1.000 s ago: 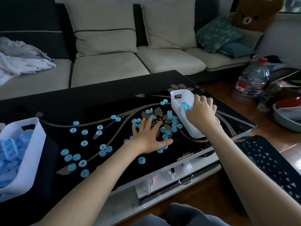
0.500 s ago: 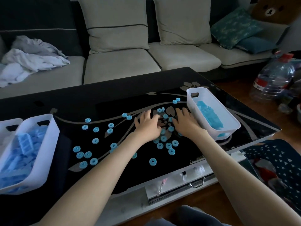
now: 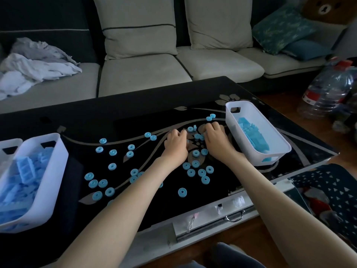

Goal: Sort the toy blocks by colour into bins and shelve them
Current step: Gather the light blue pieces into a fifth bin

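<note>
Gathering is resuming, by the look of it. The left bin (image 3: 55,178) is sitting at the left edge of the table (image 3: 135,120); blue rings (image 3: 182,192) are lying flat, holes up, mid-table. The left hand (image 3: 176,144) is curling over them and the right hand (image 3: 215,141), out of the right bin (image 3: 244,147) now, is joining it. Whether either is pinching anything, I cannot tell. That bin's long axis is running far-left to near-right.

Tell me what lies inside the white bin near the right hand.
A heap of light blue blocks lies in the white bin. Its near wall hides the floor there, and anything under the heap cannot be seen.
</note>
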`<state>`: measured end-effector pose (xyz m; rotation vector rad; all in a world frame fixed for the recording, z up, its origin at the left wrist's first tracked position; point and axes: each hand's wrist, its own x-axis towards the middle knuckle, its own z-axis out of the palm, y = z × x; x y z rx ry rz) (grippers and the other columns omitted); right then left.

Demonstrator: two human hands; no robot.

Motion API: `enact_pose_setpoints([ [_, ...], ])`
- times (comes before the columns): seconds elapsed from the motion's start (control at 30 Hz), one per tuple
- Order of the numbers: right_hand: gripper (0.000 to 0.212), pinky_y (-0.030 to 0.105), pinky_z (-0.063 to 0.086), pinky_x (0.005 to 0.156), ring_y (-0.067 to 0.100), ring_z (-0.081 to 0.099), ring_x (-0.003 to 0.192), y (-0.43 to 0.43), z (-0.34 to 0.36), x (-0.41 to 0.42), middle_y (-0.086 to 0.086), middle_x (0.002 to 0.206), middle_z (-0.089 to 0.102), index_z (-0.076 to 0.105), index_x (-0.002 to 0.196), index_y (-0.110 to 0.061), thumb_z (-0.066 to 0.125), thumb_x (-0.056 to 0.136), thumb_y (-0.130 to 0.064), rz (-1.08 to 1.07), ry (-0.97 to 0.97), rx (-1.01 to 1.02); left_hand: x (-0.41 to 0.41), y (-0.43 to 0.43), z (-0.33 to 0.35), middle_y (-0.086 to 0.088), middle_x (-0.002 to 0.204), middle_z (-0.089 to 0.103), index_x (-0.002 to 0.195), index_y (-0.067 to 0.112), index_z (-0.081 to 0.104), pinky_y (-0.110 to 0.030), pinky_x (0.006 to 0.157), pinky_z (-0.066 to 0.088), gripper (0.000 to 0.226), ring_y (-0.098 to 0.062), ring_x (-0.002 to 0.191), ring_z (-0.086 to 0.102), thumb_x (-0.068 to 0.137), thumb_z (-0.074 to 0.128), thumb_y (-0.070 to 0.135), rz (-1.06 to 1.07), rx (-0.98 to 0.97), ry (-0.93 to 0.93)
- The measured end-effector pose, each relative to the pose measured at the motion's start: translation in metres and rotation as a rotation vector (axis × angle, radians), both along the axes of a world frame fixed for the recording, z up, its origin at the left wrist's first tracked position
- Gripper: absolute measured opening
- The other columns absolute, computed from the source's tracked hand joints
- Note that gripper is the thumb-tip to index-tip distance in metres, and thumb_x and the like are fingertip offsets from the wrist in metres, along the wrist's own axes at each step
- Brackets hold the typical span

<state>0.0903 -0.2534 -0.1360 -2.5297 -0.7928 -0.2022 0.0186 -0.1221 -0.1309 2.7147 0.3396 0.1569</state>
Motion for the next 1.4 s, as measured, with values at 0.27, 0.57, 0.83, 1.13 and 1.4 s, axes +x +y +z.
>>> enact_pose_setpoints([
  [0.27,0.017,0.026,0.035,0.079,0.016,0.043,0.096,-0.016,0.067,-0.008,-0.001,0.107,0.041,0.052,0.108,-0.012,0.038,0.099,-0.015,-0.083,0.004,0.453,0.005,0.004,0.001,-0.004,0.120,0.042,0.111,0.013,0.048,-0.029,0.087,0.032,0.018,-0.021,0.114,0.036,0.099,0.038,0.006,-0.056,-0.072,-0.041],
  [0.57,0.035,0.037,0.047,0.083,0.022,0.056,0.094,-0.091,0.076,0.013,0.007,0.116,0.057,0.052,0.123,-0.014,0.041,0.097,-0.035,-0.410,0.482,0.335,0.025,-0.007,0.026,-0.005,0.124,0.042,0.118,0.014,0.051,-0.034,0.094,0.041,0.022,-0.020,0.115,0.039,0.100,0.040,0.009,-0.041,-0.123,-0.060],
  [0.83,0.036,0.047,0.034,0.095,0.032,0.044,0.114,-0.107,0.082,0.011,0.008,0.110,0.057,0.056,0.109,-0.012,0.030,0.098,-0.033,-0.454,0.261,0.170,0.056,-0.049,0.057,0.000,0.116,0.050,0.106,0.015,0.057,-0.030,0.087,0.040,0.016,-0.012,0.099,0.047,0.101,0.042,0.018,-0.015,-0.766,0.021],
  [1.13,0.029,0.029,0.035,0.071,0.032,0.056,0.104,-0.114,0.068,0.003,0.015,0.109,0.055,0.057,0.109,-0.001,0.032,0.096,-0.004,-0.423,0.298,0.016,0.099,-0.132,0.071,-0.012,0.108,0.055,0.120,0.007,0.055,-0.029,0.073,0.038,0.029,-0.019,0.085,0.049,0.103,0.035,0.017,-0.211,-0.674,0.012],
  [1.4,0.035,0.039,0.038,0.093,0.035,0.047,0.113,-0.112,0.070,0.003,0.018,0.123,0.051,0.051,0.121,-0.002,0.030,0.096,-0.013,-0.475,0.316,0.183,0.096,-0.146,0.057,-0.016,0.120,0.045,0.118,0.007,0.053,-0.038,0.092,0.043,0.025,-0.031,0.112,0.046,0.096,0.040,0.008,-0.402,0.010,-0.043],
])
